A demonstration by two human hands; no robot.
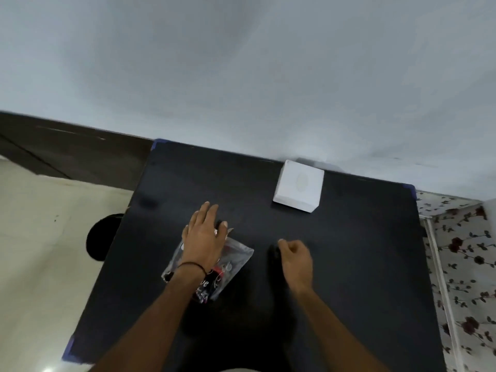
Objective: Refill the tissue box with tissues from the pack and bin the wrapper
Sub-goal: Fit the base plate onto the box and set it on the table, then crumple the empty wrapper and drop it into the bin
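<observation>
A white cube tissue box (pixel 298 185) with an oval slot on top stands at the far edge of the black table (pixel 349 251), against the wall. A flat clear plastic wrapper (pixel 236 256) with red and black print lies near the table's middle left. My left hand (pixel 203 237) rests flat on top of the wrapper, fingers spread and pointing toward the wall. My right hand (pixel 295 260) hovers just right of the wrapper with fingers curled into a loose fist, nothing visible in it. No loose tissues are in sight.
A round black object (pixel 103 238) sits on the pale floor left of the table, partly hidden by the table edge. A floral-patterned cloth surface (pixel 461 264) lies to the right. A grey wall stands behind the table.
</observation>
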